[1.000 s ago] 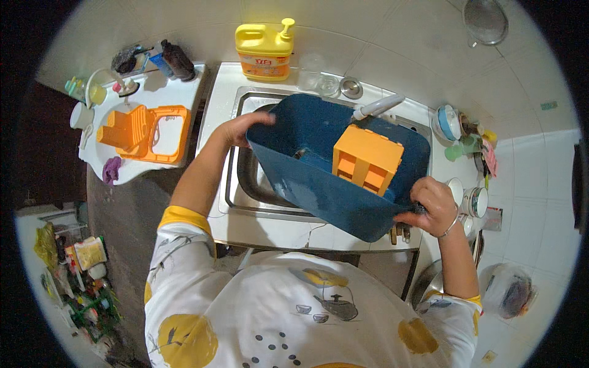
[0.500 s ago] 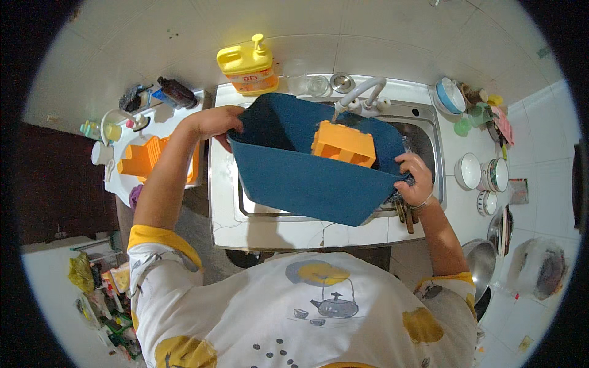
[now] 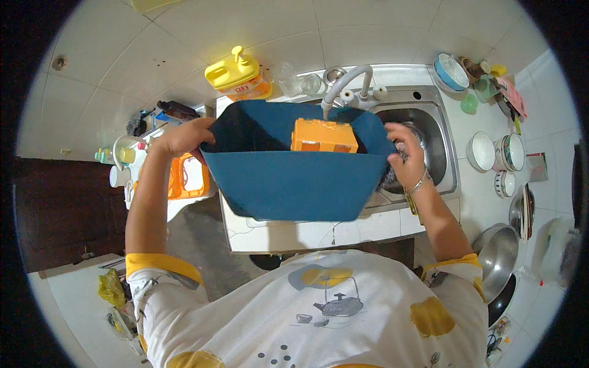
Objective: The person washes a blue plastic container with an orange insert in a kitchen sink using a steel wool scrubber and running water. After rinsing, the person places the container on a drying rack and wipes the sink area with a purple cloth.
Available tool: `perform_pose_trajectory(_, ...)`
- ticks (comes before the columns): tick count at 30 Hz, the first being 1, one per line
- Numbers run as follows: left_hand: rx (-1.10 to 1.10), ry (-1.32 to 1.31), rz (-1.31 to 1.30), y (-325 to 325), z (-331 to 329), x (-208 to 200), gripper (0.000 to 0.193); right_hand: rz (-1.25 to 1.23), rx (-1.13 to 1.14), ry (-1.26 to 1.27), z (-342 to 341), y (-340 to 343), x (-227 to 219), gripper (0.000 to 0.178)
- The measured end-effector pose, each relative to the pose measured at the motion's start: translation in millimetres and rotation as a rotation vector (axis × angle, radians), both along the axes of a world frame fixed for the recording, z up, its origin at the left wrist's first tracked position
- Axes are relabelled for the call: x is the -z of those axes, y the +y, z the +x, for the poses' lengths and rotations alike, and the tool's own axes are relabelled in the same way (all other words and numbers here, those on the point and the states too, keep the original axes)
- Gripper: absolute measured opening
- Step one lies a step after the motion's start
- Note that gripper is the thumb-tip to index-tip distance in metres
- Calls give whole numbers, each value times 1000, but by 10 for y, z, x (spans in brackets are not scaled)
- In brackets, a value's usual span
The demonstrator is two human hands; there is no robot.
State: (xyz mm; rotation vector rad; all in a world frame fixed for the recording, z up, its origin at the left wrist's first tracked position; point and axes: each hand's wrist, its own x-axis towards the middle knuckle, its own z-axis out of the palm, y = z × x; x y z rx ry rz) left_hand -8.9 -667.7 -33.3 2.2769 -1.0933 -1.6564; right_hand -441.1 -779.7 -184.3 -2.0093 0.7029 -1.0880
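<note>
A dark blue tapered bin (image 3: 288,187) hangs tilted over the left part of the steel sink (image 3: 446,138) and the counter's front. My left hand (image 3: 184,138) is closed round its left rim, thumb side inward. At the right end, my right hand (image 3: 408,153) grips the rim with curled fingers. Inside the bin sits an orange plastic box-like piece (image 3: 324,136); the front wall hides its lower part. The white faucet (image 3: 346,86) reaches over the bin's back edge, its spout tip just above the orange piece.
A yellow pump jug (image 3: 239,76) and glass jars (image 3: 310,84) stand behind the sink. Bowls (image 3: 480,151) and a steel basin (image 3: 500,251) line the right side. On the left, an orange basket (image 3: 186,176) lies on a white surface.
The bin has shifted left and levelled out, its right end rising. Both hands moved with it. The orange piece inside now sits nearer level and farther left.
</note>
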Motion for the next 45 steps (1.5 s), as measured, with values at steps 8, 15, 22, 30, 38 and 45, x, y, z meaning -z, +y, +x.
perform_pose_trajectory(8,-169,-28,-355,688,133,748,57,826,-65,234,116,-282,124,71)
perform_pose_trajectory(15,-384,371,-483,935,-245,1400,57,597,-205,615,15,-256,-894,67)
perform_pose_trajectory(22,-245,422,-511,625,-716,1821,57,422,-67,930,-194,-260,-1539,70)
perform_pose_trajectory(30,-450,441,-668,657,-532,1830,55,514,-9,920,-37,10,-1306,66)
perform_pose_trajectory(38,-420,66,-782,1042,-353,1572,57,547,-189,718,68,-275,-27,35)
perform_pose_trajectory(45,-623,-78,-890,1371,-638,1519,48,601,-298,418,309,-410,18,33)
